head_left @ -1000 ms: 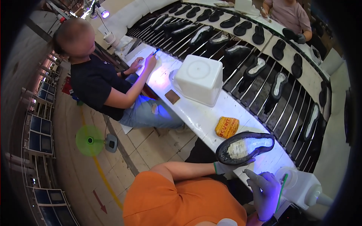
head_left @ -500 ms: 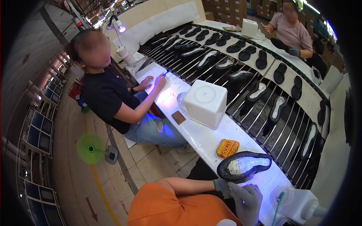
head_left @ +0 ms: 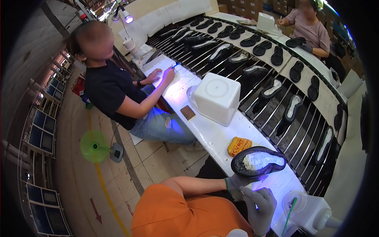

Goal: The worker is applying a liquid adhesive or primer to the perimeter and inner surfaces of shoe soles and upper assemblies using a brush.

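Both my hands wear grey gloves. In my left hand [head_left: 238, 182] is a black shoe [head_left: 235, 162], held from its near side with the underside up. A pale, whitish patch covers the middle of that underside, inside a dark rim. Just to the right and nearer me, my right hand [head_left: 261, 207] has its fingers pinched together. A slender tip pokes out between them toward the shoe, but its kind is too small to tell. Beyond the shoe lies a crumpled yellow packet [head_left: 239, 146] on the white bench [head_left: 215, 132].
A white container with a green stick [head_left: 291, 213] stands to my right. Farther along are an upturned white tub [head_left: 217, 98] and a brown square [head_left: 187, 112]. Past the bench, a metal-rod conveyor [head_left: 272, 126] carries several shoes. One co-worker [head_left: 112, 85] sits left, another [head_left: 314, 33] across.
The view has shifted slightly. My left hand has raised and tilted the shoe a little and shows more beneath it. My right hand stays pinched close by.
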Tool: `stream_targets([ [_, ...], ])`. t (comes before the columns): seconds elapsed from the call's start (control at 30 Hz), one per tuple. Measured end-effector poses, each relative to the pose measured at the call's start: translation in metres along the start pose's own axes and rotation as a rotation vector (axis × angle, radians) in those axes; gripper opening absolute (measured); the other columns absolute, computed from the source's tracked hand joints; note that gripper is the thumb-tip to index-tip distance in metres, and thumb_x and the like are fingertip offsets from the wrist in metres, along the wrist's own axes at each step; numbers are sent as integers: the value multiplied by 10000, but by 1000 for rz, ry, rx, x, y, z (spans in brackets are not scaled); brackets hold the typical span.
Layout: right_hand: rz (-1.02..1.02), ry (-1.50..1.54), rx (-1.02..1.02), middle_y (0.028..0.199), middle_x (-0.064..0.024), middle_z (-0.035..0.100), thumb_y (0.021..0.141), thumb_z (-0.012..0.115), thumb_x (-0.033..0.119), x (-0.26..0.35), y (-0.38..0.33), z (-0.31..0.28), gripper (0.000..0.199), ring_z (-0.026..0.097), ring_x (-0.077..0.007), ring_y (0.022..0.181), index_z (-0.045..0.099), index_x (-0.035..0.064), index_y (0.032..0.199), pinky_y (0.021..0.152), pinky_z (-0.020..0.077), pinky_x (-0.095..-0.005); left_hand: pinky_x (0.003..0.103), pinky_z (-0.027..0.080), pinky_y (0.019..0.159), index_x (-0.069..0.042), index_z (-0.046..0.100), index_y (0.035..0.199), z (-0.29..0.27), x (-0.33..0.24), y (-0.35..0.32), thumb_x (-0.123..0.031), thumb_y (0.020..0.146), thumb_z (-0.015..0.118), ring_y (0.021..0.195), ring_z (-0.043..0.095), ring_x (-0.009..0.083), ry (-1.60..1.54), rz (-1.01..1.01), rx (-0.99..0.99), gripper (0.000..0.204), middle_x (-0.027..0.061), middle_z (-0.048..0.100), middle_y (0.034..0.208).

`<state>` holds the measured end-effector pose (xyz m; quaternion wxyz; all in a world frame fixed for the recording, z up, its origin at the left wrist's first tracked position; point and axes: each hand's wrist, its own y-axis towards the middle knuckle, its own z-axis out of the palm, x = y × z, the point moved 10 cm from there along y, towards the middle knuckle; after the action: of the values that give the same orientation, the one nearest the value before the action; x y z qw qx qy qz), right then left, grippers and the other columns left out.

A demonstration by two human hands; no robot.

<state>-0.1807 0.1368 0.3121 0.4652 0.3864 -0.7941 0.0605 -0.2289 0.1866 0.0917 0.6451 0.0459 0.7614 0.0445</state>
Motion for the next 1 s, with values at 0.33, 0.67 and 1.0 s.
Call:
stream_targets([
  [0.33, 399, 0, -272, 945, -148, 645, 836, 626, 52, -50, -39, -44, 235, 596, -301, 927, 697, 44, 1060, 864, 472, -419, 319, 325, 1086, -60, 459, 1356, 32, 14, -19, -331, 927, 609, 1238, 443, 178, -670, -277, 200, 528, 81, 472, 1381],
  [0.67, 852, -759, -602, 962, -149, 595, 822, 650, 123, -145, -158, -141, 180, 552, -333, 926, 603, 36, 972, 806, 421, -403, 326, 404, 1019, -46, 563, 1281, -32, -7, -19, -157, 857, 717, 1132, 556, 170, 42, 25, -139, 465, 63, 589, 1268],
  [1.0, 1090, -696, -533, 955, -192, 643, 792, 673, 60, -203, -209, -116, 267, 623, -374, 887, 549, -2, 1020, 768, 479, -430, 354, 386, 1028, -11, 476, 1323, -27, 8, -33, -72, 828, 724, 1165, 491, 201, -215, -165, -259, 556, 91, 505, 1315],
])
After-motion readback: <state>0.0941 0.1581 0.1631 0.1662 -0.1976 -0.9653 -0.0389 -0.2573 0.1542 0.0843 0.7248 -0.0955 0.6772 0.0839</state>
